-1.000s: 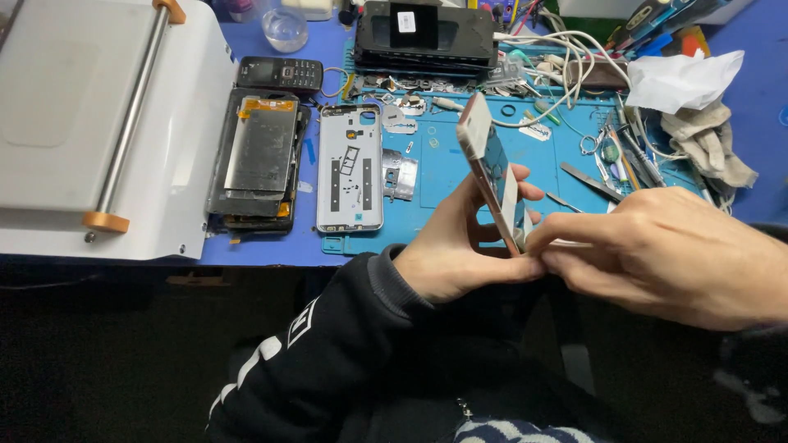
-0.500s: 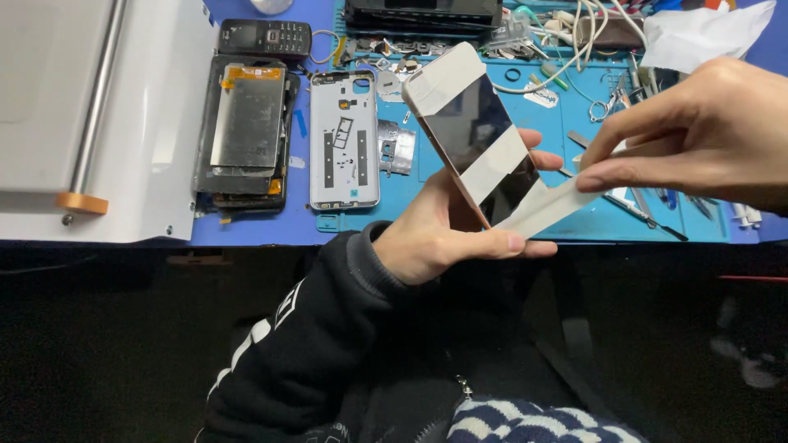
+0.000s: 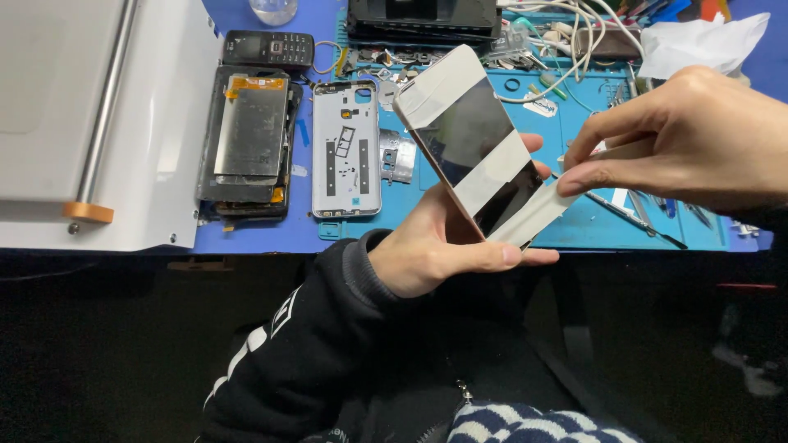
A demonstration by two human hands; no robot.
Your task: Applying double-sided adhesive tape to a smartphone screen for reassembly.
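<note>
Since a second ago: my right hand has pulled away to 3 o'clock, the phone has turned from edge-on to screen-up, and the tape strip now stretches between them.
Left hand: my left hand cradles the phone from below, thumb along its lower edge, fingertips showing past its right edge; it is clamped on the phone.
Right hand: thumb and forefinger pinched shut on the far end of the tape strip, well apart from my left hand.
Phone: tilted, top corner toward 11 o'clock, held above the front edge of the blue mat; pale bands of tape cross its dark glass.
Tape strip: its near end sits at the phone's lower right corner; whether stuck or lifting I cannot tell.
At 10 o'clock: a grey back cover lies flat, just beside an opened phone body; a white machine fills 9 o'clock.
At 3 o'clock: tweezers lie under my right hand.
Open room: dark space below the table edge, toward 6 o'clock.
</note>
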